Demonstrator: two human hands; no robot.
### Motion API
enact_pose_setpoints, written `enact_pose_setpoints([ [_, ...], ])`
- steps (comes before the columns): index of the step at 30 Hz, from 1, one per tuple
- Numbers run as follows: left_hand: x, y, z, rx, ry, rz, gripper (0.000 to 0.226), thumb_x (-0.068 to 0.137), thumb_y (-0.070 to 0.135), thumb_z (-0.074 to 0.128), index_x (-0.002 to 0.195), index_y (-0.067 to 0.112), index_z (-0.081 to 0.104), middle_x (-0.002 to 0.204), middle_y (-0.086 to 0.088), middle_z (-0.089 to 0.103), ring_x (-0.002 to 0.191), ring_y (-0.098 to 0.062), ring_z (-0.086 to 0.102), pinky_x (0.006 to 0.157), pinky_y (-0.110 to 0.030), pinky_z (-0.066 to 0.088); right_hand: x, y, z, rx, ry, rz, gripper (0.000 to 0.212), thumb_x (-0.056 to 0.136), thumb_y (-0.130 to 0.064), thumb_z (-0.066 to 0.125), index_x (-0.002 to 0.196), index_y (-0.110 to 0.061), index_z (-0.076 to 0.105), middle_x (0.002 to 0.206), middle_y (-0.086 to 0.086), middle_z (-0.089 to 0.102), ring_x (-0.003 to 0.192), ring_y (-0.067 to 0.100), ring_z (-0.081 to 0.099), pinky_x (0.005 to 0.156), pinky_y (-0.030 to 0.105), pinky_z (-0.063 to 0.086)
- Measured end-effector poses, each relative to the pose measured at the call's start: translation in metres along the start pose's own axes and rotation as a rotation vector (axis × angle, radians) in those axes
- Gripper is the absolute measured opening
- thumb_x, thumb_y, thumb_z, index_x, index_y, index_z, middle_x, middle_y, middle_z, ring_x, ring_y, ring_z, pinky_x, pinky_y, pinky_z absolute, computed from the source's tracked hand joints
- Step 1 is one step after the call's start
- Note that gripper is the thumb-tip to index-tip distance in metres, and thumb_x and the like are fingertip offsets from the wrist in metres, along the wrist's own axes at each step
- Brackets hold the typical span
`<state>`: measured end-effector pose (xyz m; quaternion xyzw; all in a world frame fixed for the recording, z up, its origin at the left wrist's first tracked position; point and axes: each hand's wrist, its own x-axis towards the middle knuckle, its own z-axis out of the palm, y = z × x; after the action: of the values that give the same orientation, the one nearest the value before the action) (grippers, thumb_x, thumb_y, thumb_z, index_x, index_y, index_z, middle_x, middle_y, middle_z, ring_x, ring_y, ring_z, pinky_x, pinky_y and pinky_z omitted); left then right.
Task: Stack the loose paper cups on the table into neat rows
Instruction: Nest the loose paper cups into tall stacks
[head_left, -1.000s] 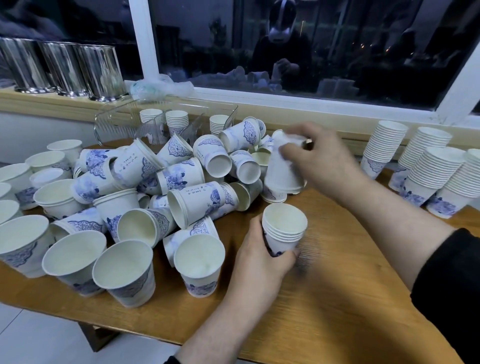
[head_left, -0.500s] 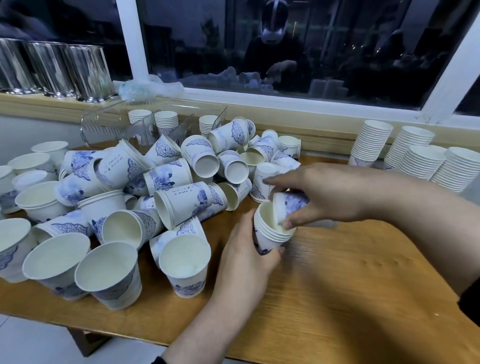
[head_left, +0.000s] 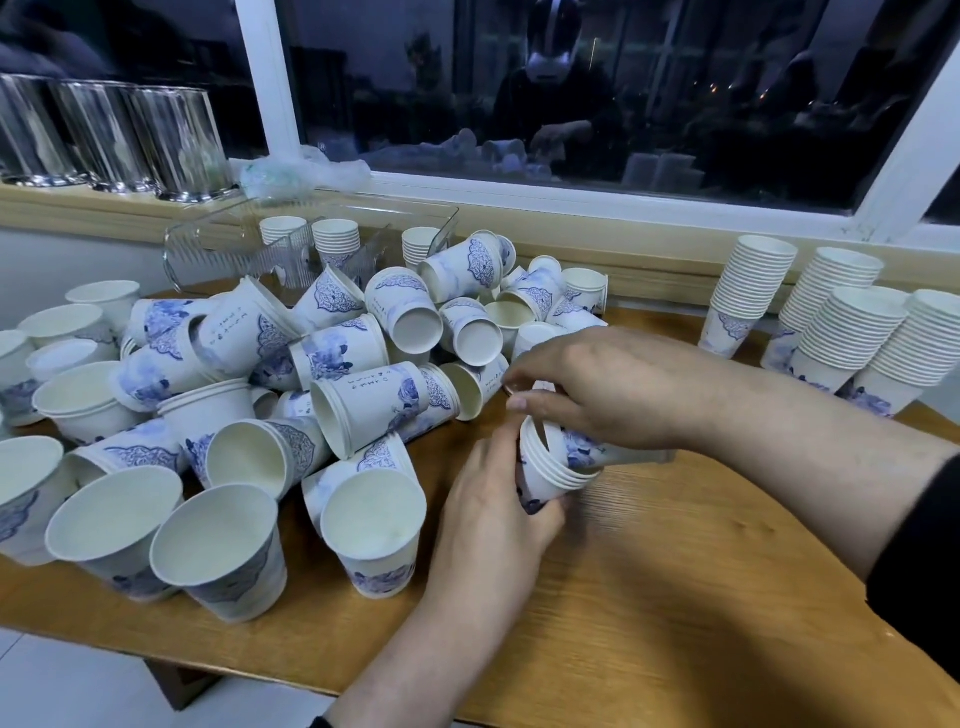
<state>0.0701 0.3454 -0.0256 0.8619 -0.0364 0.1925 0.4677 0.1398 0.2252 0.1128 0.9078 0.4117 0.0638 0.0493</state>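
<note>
Wood-grain table (head_left: 675, 597) fills the lower frame, lit dim and bluish. Left hand (head_left: 498, 499), centre of frame, fingers curled round a short nested stack (head_left: 550, 467) of white-and-blue paper cups, held tilted with the mouths toward upper left. Right hand (head_left: 597, 389) comes in from the right edge over the stack's mouth, fingers bent and pinching another cup (head_left: 584, 447) that sits partly inside the top of the stack; how deep it is seated cannot be told, the hand covers it. Loose cups (head_left: 363, 400) heaped across the left and centre of the frame, some upright, most on their sides, several already nested in twos and threes. Finished tall stacks (head_left: 748, 291) stand in a group at the right edge, near the window sill. Clear plastic organiser (head_left: 249, 249) at upper centre-left holds more stacked cups. Three metal canisters (head_left: 176, 145) on the sill, upper left.
</note>
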Motion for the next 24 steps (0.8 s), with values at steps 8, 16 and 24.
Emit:
enact_pose_setpoints([
  [8, -0.002, 0.0, 0.0, -0.055, -0.021, -0.025, 0.072, 0.076, 0.023, 0.082, 0.138, 0.041, 0.048, 0.124, 0.02, 0.059, 0.116, 0.001, 0.054, 0.096, -0.022, 0.046, -0.001, 0.007, 0.002, 0.216, 0.221, 0.25, 0.039, 0.096, -0.057, 0.044, 0.117, -0.03, 0.063, 0.111, -0.009, 0.067, 0.104, 0.016, 0.06, 0.086, 0.034, 0.048],
  [16, 0.004, -0.003, 0.001, -0.147, 0.011, -0.102, 0.071, 0.074, 0.027, 0.085, 0.134, 0.042, 0.05, 0.126, 0.023, 0.061, 0.121, 0.002, 0.054, 0.102, -0.024, 0.045, -0.064, 0.025, 0.052, 0.71, 0.147, 0.582, 0.043, 0.084, -0.068, 0.034, 0.089, -0.033, 0.059, 0.083, -0.017, 0.063, 0.079, -0.007, 0.058, 0.067, 0.008, 0.037],
  [24, 0.003, -0.003, 0.001, -0.153, 0.012, -0.127, 0.066, 0.075, 0.03, 0.084, 0.13, 0.044, 0.05, 0.123, 0.024, 0.063, 0.117, 0.002, 0.056, 0.1, -0.03, 0.049, -0.099, 0.022, 0.073, 0.799, 0.135, 0.742, 0.053, 0.081, -0.043, 0.074, 0.127, -0.042, 0.048, 0.114, -0.007, 0.061, 0.086, 0.005, 0.059, 0.069, 0.009, 0.04],
])
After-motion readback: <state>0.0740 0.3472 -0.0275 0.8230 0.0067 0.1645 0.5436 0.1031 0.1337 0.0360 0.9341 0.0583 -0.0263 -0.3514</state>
